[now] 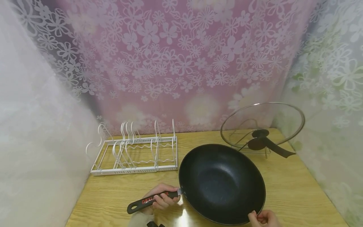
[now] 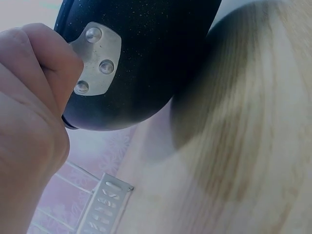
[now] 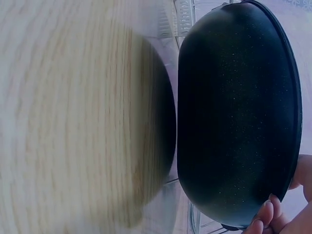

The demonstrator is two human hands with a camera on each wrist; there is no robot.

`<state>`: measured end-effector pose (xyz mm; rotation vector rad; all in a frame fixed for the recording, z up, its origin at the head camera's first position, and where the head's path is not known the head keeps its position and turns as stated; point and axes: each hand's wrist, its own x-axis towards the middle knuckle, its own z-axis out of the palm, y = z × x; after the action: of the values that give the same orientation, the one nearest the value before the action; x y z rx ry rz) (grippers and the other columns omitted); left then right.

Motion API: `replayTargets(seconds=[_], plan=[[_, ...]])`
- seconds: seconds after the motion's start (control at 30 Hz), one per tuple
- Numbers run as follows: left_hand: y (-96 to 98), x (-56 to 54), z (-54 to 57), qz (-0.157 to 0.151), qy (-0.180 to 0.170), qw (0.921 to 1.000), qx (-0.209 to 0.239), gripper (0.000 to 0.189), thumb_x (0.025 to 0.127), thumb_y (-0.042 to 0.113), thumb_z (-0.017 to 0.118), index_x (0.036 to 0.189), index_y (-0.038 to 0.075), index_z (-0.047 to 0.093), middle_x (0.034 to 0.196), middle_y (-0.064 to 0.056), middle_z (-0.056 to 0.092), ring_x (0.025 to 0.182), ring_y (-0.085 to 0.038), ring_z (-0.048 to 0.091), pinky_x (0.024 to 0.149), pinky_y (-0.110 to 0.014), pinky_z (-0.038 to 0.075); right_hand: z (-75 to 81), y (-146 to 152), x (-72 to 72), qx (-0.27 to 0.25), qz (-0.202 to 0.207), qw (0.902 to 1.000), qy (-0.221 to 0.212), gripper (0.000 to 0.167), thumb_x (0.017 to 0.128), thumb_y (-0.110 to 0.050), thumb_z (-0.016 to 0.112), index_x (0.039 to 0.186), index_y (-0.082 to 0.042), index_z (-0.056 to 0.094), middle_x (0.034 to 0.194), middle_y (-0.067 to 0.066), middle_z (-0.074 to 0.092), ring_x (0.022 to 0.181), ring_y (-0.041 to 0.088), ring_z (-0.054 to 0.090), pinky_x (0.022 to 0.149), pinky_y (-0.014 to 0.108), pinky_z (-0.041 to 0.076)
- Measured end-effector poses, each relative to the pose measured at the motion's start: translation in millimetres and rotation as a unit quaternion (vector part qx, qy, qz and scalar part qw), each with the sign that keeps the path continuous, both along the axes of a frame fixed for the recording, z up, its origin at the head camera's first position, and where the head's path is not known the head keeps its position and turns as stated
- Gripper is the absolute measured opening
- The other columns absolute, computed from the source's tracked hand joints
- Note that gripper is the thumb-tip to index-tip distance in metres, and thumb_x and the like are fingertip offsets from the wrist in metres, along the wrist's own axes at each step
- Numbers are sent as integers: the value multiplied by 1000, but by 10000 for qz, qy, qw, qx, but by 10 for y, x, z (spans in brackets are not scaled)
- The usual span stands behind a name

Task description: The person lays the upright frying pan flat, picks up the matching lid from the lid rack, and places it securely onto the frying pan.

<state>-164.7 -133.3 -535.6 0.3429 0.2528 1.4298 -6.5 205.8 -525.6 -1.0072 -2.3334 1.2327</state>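
Note:
A black wok [image 1: 221, 183] is held off the wooden table, its dark inside facing up in the head view. My left hand [image 1: 164, 195] grips its black handle [image 1: 139, 205], which has red lettering, close to the metal joint. In the left wrist view a riveted metal bracket [image 2: 105, 61] joins the handle to the wok. My right hand [image 1: 263, 218] pinches the rim at the near right, thumb on the inner side. The right wrist view shows the wok's speckled underside [image 3: 239, 107] with a gap above the table, and fingertips beneath the rim.
A white wire rack [image 1: 136, 170] with upright loops stands on the table [image 1: 113, 195] at the left. At the back right, a glass lid [image 1: 272, 123] with a dark handle leans in a wire stand. Floral curtains [image 1: 184, 63] hang behind and at both sides.

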Motion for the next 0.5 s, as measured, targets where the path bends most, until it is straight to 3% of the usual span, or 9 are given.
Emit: replayTargets(seconds=[0.27,0.37,0.5], plan=[[-31,-51,-65,-254,-211,9995,-15,58,105,31,-1,101,8,52,59,9,28,38,2,31,33,-11,33,-57,-15,0,44,14,9999,128,20,77,-9,65,66,-3,50,59,3,50,50,10,42,46,24,35],[-37,-85,-91,-482,-305,9983,93,54,107,39,8,103,8,53,60,9,29,38,1,29,33,-13,31,-85,-36,8,61,-29,9997,255,20,78,-8,66,67,-2,50,59,4,50,49,8,41,46,22,35],[-38,-82,-121,-560,-238,9973,404,48,106,49,28,105,9,54,60,9,33,37,-2,29,33,-15,30,-138,-86,45,29,-78,9995,299,20,79,-8,65,69,-2,49,58,4,50,47,7,41,44,21,35]])
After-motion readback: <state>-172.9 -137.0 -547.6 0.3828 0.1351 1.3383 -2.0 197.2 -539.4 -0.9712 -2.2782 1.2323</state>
